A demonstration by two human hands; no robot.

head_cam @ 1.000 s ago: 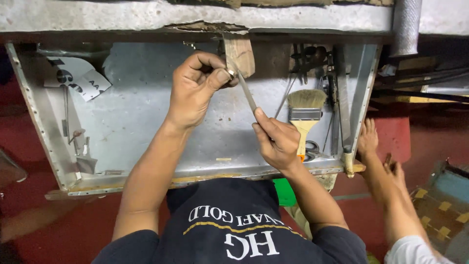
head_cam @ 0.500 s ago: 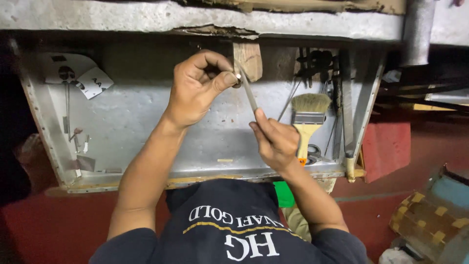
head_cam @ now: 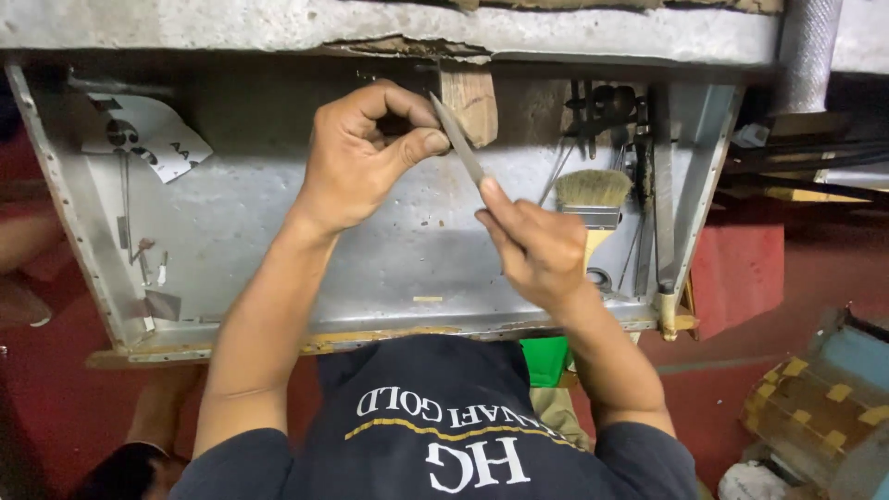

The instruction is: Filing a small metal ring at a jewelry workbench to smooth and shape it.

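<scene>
A thin metal file (head_cam: 460, 143) slants between both hands: the left hand (head_cam: 366, 157) pinches its upper end, the right hand (head_cam: 537, 245) grips its lower part, above the metal tray (head_cam: 278, 241), whose right edge holds a brush (head_cam: 593, 199).

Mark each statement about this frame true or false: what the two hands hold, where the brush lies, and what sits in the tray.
1. The right hand holds a slim metal file. True.
2. The left hand is pinched at the file's far end. True.
3. The paintbrush is held in the left hand. False: it lies in the metal tray, right of both hands.
4. The tray is made of blue plastic. False: it is grey sheet metal.
5. A wooden block sits beyond the file's tip. True.
</scene>
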